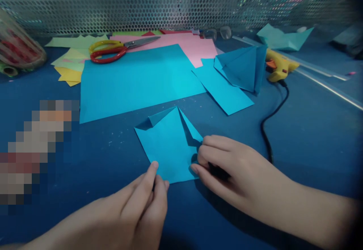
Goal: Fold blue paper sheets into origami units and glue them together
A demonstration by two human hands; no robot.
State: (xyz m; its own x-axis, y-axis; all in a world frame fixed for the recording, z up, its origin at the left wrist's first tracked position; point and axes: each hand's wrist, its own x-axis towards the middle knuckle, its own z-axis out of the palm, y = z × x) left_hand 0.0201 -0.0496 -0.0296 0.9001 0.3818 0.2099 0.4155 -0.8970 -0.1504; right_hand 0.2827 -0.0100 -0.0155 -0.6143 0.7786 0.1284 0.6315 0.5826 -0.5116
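A blue sheet of paper (170, 146) with folded, partly raised flaps along its top edges lies in front of me on the table. My left hand (138, 204) is closed at the paper's lower left edge, index finger on top and thumb by the near edge. At the right edge, my right hand (229, 167) pinches the paper between thumb and curled fingers. The parts of the paper under the fingers are hidden.
Farther back lie a large blue sheet (136, 84), scissors (113, 51), pink paper (201, 48) and a blue strip (227, 95). A folded blue paper shape (244, 68) sits by a yellow glue gun (282, 67) with a black cord (263, 129). A perforated metal panel (141, 4) stands behind.
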